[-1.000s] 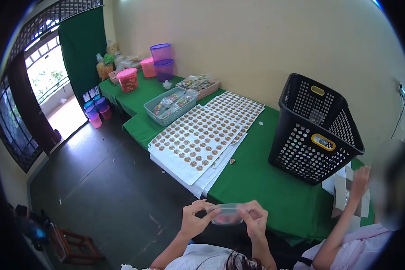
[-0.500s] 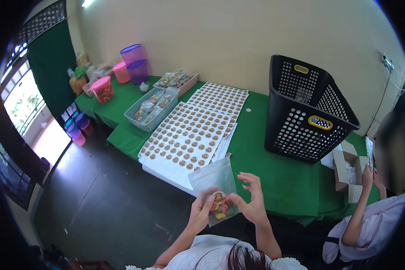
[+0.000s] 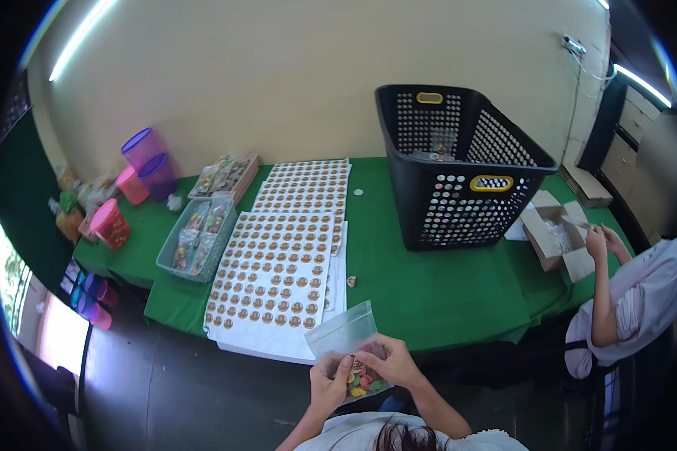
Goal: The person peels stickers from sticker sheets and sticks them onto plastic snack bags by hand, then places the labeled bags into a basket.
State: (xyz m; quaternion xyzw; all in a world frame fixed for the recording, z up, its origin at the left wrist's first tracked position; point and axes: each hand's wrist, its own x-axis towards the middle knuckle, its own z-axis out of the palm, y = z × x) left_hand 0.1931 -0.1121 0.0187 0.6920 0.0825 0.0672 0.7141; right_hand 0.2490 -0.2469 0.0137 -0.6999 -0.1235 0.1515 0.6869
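Observation:
Close to my body I hold a clear zip bag [image 3: 344, 329] with colourful candies [image 3: 364, 383] in its lower part. My left hand [image 3: 329, 385] is closed on the bag's left side, thumb on the front. My right hand [image 3: 393, 362] grips the right side, its thumb pressed by a round brown-and-white sticker [image 3: 356, 365], which the thumbs partly cover. Just beyond the bag lie white sheets of round stickers [image 3: 271, 267]. A loose sticker [image 3: 351, 282] sits on the green cloth to their right.
A tall black perforated basket [image 3: 447, 207] stands on the green-covered table [image 3: 436, 308]. To the left are a grey-green basket of filled bags [image 3: 192, 274], a tray of bags [image 3: 226, 174] and purple tubs [image 3: 156, 180]. At right, a co-worker's hands [image 3: 602, 239] are over a cardboard box [image 3: 545, 252].
My right hand, previously spread beside the bag, has closed on it with its thumb by the sticker. The view has turned right. The co-worker's hands have lowered toward the box.

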